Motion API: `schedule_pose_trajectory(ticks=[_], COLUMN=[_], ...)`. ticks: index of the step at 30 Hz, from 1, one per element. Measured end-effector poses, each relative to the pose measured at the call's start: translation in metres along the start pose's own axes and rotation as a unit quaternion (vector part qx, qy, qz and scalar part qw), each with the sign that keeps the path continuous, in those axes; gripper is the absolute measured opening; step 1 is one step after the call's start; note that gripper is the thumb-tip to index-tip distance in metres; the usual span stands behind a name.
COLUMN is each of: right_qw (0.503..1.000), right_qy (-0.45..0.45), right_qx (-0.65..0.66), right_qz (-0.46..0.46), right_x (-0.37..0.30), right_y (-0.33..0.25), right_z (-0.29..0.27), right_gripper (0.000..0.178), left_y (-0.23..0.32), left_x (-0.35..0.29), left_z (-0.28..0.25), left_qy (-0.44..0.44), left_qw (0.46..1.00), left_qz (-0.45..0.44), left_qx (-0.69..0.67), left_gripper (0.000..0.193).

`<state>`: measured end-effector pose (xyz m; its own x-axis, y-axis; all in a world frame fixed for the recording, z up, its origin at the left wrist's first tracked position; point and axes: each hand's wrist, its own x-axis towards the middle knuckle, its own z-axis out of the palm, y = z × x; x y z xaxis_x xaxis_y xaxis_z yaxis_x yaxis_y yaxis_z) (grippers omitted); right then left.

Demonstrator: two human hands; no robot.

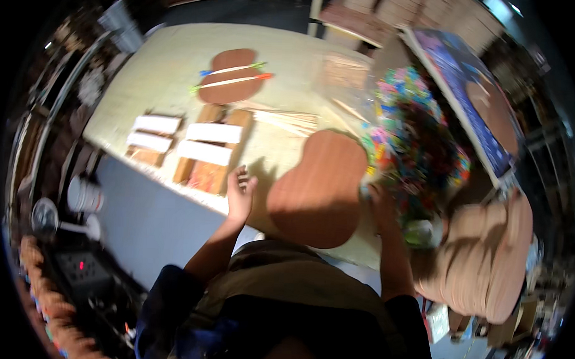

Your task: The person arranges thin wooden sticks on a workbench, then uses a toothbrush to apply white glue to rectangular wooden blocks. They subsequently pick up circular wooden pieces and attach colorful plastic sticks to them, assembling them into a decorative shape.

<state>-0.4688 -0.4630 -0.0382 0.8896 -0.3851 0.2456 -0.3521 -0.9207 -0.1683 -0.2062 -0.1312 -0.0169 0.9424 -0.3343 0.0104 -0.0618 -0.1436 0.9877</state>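
Note:
A reddish-brown, guitar-shaped wooden panel [322, 190] lies flat on the pale table, right in front of me. Just to its left, my left hand [239, 192] is raised above the table edge, fingers loosely bent and apart, holding nothing. My right hand [381, 208] is at the panel's right side, beside a heap of small multicoloured pieces [411, 95]; motion blurs its fingers, so what they hold, if anything, is unclear. Farther back lies another guitar-shaped panel [235, 56], crossed by two pale strips with coloured pieces at their ends.
Wooden blocks with white bars [203, 152] stand left of my left hand, near loose thin strips [286, 121]. At right are a blue-purple patterned box [452, 90] and a thick stack of guitar-shaped panels [481, 262]. A white bucket [85, 194] stands on the floor.

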Motion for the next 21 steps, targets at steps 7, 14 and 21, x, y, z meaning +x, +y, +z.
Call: schedule_pose_trajectory(ticks=[7,14,21], right_qw=[0.989,0.991,0.987], right_qy=[-0.014,0.057,0.041], right_qx=[0.118,0.12,0.152], right_qz=[0.083,0.016,0.023], right_x=[0.014,0.012,0.028], right_y=[-0.018,-0.017,-0.029], right_z=[0.016,0.013,0.008], right_gripper=[0.036,0.033,0.033], left_y=[-0.047,-0.047,-0.1], left_x=[0.1,0.117,0.126], left_z=[-0.095,-0.091,-0.118], left_qy=[0.321,0.358,0.353], left_qw=[0.9,0.819,0.822], left_qz=[-0.174,-0.249,-0.198], left_qx=[-0.239,-0.372,-0.4], left_gripper=[0.016,0.008,0.008])
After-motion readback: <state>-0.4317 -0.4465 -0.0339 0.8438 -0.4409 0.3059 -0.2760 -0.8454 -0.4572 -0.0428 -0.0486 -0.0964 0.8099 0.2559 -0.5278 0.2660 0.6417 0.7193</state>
